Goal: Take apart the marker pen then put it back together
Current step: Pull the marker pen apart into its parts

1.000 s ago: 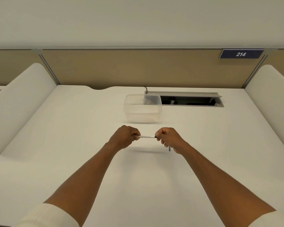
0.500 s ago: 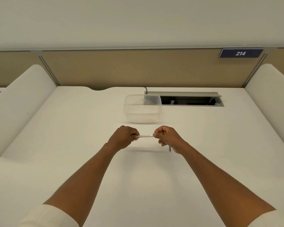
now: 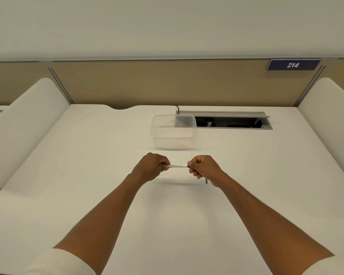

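A slim white pen (image 3: pixel 178 166), finely printed, lies level above the matte white desk (image 3: pixel 87 175), each end pinched in a fisted hand: left hand (image 3: pixel 150 167), right hand (image 3: pixel 204 167). Beyond stands a clear, rounded plastic tub (image 3: pixel 173 133).

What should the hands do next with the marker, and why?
Probably pull the hands straight apart along the pen's axis. The left hand and right hand each grip one end of the marker pen, held level above the desk, so a pull might separate it.
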Demonstrator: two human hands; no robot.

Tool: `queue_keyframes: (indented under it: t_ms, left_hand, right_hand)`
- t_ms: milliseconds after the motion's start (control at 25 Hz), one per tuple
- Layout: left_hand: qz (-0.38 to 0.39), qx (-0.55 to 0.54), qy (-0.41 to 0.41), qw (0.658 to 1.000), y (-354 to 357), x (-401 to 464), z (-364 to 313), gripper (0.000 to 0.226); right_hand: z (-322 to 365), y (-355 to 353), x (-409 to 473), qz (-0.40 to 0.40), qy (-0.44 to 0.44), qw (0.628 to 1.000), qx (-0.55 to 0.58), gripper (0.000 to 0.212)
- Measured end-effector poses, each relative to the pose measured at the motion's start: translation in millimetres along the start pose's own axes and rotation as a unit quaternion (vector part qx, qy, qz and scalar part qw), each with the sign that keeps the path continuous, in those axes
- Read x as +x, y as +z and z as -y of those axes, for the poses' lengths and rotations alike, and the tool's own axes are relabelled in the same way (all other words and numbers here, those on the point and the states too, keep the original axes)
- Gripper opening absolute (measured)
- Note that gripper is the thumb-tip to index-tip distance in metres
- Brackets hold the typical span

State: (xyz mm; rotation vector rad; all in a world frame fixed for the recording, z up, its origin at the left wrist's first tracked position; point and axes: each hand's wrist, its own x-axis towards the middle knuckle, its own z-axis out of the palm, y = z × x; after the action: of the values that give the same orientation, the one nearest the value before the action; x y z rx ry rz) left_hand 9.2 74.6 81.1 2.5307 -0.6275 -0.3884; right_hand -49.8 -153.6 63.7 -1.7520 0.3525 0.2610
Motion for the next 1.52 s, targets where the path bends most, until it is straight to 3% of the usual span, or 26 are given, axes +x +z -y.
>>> queue_keyframes:
  t_ms: [200,360,560,720,920,1120,1320,1400,1520]
  left_hand:
    - [-0.003,-0.004,-0.005,1.000,-0.5,-1.8,2.5,0.011]
    - [-0.006,0.001,-0.005,1.000,-2.1,-3.4,2.1,0.010]
    - [-0.004,-0.004,-0.006,1.000,-0.8,-5.1,0.0,0.010]
    - [-0.002,-0.004,-0.002,1.000,-1.7,-6.3,-2.8,0.010]
    - [-0.004,-0.003,-0.005,1.000,-0.6,-7.6,-3.3,0.011]
    - [0.000,0.008,-0.003,1.000,-1.8,-6.8,-4.1,0.010]
    - [-0.001,0.000,-0.006,1.000,-1.1,-6.6,-5.1,0.011]
    - [-0.005,0.001,-0.006,1.000,-1.7,-6.6,-5.7,0.011]
    - [0.001,0.004,-0.005,1.000,-3.2,-6.7,-5.1,0.011]
  right_hand:
    - [1.7,2.9,-1.4,-0.010,-0.039,0.999,0.017,0.004]
    - [2.3,1.8,-1.8,-0.004,-0.008,1.000,0.006,0.013]
    - [0.1,2.7,-4.0,-0.009,-0.059,0.998,0.012,0.008]
    - [1.9,3.3,-4.5,-0.005,-0.019,1.000,0.016,0.006]
    - [-0.4,5.5,-6.1,-0.025,-0.076,0.997,-0.012,0.009]
    - [-1.7,4.1,-4.4,-0.015,-0.022,1.000,0.014,0.012]
    - [-3.5,3.3,-5.5,-0.022,-0.076,0.997,-0.005,0.007]
    - [-1.6,4.5,-5.0,-0.026,-0.058,0.998,0.019,0.002]
    - [-1.0,4.5,-5.3,-0.009,-0.022,1.000,0.016,0.011]
